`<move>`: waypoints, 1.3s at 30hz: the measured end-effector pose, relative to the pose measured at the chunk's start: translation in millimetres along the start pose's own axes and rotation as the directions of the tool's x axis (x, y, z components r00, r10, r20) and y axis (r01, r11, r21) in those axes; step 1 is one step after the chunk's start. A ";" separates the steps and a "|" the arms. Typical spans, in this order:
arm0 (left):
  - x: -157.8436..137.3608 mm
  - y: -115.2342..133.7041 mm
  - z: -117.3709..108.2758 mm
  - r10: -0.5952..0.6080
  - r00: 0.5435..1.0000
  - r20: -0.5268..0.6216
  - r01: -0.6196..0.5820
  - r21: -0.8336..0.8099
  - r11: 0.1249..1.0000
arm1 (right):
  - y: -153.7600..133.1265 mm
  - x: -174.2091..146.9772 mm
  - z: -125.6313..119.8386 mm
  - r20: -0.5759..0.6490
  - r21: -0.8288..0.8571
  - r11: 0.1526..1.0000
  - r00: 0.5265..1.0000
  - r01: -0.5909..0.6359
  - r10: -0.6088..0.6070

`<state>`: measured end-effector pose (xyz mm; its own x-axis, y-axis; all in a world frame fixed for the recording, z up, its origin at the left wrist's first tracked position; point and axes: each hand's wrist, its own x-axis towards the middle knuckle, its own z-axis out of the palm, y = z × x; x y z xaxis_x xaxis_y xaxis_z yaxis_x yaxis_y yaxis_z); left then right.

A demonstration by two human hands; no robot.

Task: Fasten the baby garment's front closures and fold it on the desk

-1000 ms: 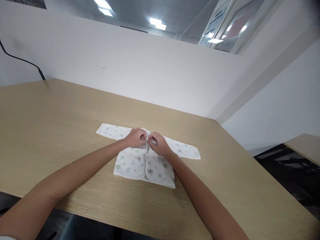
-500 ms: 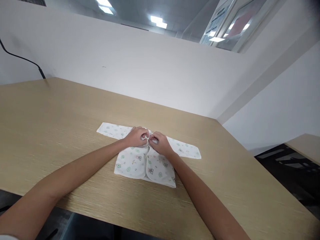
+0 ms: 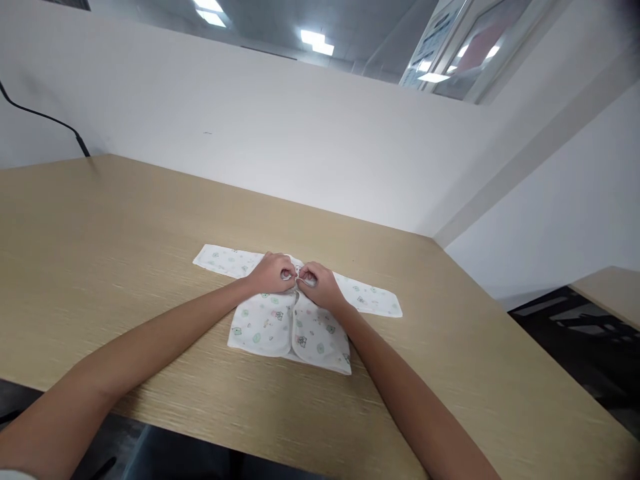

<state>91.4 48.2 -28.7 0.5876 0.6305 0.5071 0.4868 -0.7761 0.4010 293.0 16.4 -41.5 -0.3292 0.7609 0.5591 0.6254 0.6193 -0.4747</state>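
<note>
A small white baby shirt (image 3: 265, 325) with a green and pink print lies flat, its sleeves spread to both sides. Its front opening runs down the middle, and the two lower front edges curve slightly apart. My left hand (image 3: 274, 272) pinches the left front edge near the neck, thumb and forefinger closed on the cloth. Close beside it, my right hand (image 3: 320, 285) pinches the right front edge in the same way. The fingertips of both hands almost meet at the opening. Whether a fastener lies between them is too small to tell.
The shirt rests on a wooden table (image 3: 150, 227) whose back edge meets a white wall (image 3: 280, 140). A black cable (image 3: 45, 117) hangs at the far left. Past the table's right edge stands a dark object (image 3: 585, 333). A window (image 3: 350, 33) tops the wall.
The fingertips of both hands have shifted slightly at the neck opening, the left thumb and forefinger closing nearer together. The shirt stays in place.
</note>
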 end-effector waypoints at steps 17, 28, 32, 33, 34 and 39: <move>0.9 -2.3 3.3 -0.077 0.997 -0.026 0.075 -0.081 0.994 | -1.5 -2.4 -1.8 -0.030 0.102 0.993 0.998 0.052 -0.049; 4.1 -12.0 1.7 -0.180 0.980 0.081 0.195 -0.242 0.951 | -6.8 -1.2 -2.7 -0.036 0.013 1.000 0.999 -0.026 0.026; 5.0 -13.8 0.7 -0.188 0.975 0.121 0.214 -0.253 0.944 | -5.5 -1.2 -1.4 -0.036 -0.017 0.999 0.998 -0.044 0.044; 5.0 -14.1 0.9 -0.193 0.973 0.124 0.219 -0.254 0.942 | -5.1 -1.2 -1.2 -0.036 -0.022 0.999 0.998 -0.043 0.042; 4.9 -14.4 1.1 -0.197 0.973 0.119 0.222 -0.257 0.941 | -4.7 -1.2 -1.1 -0.036 -0.024 0.999 0.999 -0.041 0.040; 2.8 -14.9 0.3 -0.105 0.992 0.072 0.120 -0.252 0.960 | -3.6 -1.1 -0.8 -0.041 -0.006 0.999 0.998 -0.042 0.042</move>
<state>86.1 61.6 -33.5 0.5785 0.7074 0.4061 0.3751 -0.6728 0.6377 291.6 13.1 -39.8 -0.2739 0.7775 0.5661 0.6427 0.5858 -0.4937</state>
